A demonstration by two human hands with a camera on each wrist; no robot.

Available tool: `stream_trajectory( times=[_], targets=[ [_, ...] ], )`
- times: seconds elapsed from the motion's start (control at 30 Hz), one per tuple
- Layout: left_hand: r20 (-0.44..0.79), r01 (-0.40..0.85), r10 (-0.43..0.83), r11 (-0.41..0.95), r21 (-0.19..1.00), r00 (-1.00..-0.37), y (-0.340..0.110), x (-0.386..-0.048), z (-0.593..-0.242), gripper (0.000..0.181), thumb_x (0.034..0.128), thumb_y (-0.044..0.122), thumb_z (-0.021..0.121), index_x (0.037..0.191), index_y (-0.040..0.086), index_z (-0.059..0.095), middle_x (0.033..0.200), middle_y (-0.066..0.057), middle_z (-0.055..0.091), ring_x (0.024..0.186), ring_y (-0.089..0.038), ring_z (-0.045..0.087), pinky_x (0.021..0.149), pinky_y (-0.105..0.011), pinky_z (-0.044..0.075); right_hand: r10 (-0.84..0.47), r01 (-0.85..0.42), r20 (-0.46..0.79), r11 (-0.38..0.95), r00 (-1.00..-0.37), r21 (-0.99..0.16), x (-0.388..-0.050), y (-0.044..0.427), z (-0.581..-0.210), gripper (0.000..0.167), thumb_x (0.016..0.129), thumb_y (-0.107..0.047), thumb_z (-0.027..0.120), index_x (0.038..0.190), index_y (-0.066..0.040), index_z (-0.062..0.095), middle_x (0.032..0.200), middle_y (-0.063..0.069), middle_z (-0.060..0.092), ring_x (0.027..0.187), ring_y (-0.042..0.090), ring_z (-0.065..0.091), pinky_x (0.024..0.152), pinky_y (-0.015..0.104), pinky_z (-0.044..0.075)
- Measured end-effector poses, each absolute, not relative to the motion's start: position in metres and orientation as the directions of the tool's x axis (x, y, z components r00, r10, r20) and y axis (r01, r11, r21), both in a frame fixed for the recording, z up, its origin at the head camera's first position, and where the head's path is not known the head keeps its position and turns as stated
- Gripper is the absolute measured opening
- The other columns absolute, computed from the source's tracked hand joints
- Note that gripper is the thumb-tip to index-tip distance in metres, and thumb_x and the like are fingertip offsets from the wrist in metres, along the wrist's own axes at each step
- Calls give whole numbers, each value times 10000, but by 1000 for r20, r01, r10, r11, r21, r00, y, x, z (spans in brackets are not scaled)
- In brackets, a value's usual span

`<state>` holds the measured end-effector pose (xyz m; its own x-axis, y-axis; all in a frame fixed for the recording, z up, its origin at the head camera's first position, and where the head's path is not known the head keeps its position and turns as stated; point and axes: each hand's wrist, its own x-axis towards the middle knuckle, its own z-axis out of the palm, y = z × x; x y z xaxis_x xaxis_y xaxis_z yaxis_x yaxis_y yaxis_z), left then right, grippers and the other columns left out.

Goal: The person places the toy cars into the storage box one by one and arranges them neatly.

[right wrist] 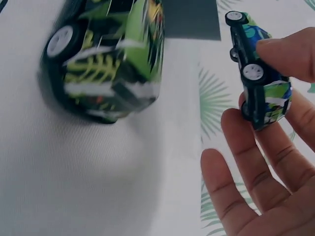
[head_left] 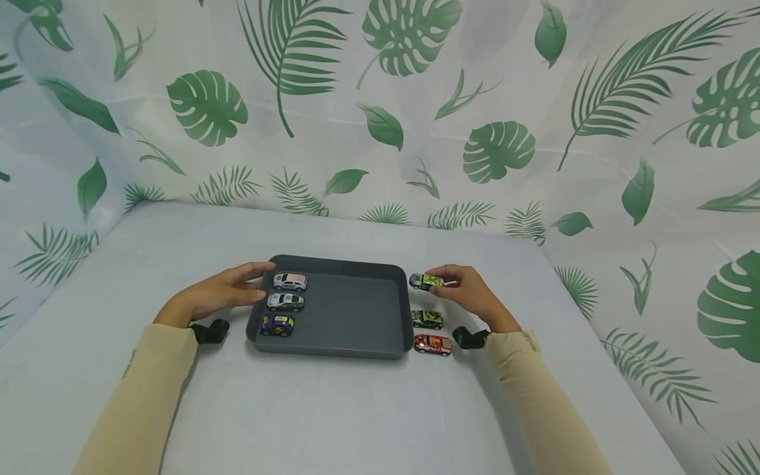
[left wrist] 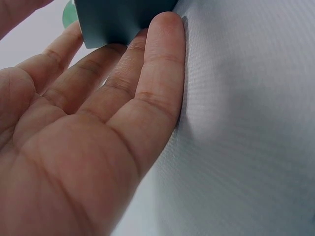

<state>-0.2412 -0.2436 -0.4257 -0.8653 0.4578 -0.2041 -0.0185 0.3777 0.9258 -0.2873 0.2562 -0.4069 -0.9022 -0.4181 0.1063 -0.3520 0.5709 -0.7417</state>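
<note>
Two cars (head_left: 427, 320) (head_left: 433, 344) sit near right grip (head_left: 472, 290) pinching green car (head_left: 423, 282); relaxed left grip (head_left: 212, 293) touches the tray (head_left: 350, 313).

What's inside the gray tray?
Along the left side of the gray tray, far to near: a pale toy car, a white-and-green toy car and a purple toy car. The patches of floor directly under them are covered, so can't be seen.

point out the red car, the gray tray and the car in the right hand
Red car (head_left: 433, 344): head view, middle of its body
Gray tray (head_left: 347, 316): head view, bare floor
Held car (right wrist: 253, 72): right wrist view, white wheel
</note>
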Motion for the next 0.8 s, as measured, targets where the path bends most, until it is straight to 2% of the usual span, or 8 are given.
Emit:
stream_trajectory(
  times=[0.23,0.8],
  targets=[
    [-209,-22,454,383,923,-866,-244,-241,-425,802,1073,197,695,1706,20,236,1758,-316,146,1577,-588,219,1232,-707,297,-427,-374,144,524,-893,-766,-284,248,-403,349,1008,-23,747,1337,87,705,1328,258,706,1189,361,666,1079,530,551],
    [-206,-15,458,386,922,-865,-243,-242,-426,789,1078,199,690,1707,30,245,1759,-316,136,1578,-593,208,1234,-703,295,-467,-408,178,455,-866,-791,-278,222,-398,353,1013,-21,735,1354,67,705,1354,240,693,1227,353,664,1080,485,557]
  ],
)
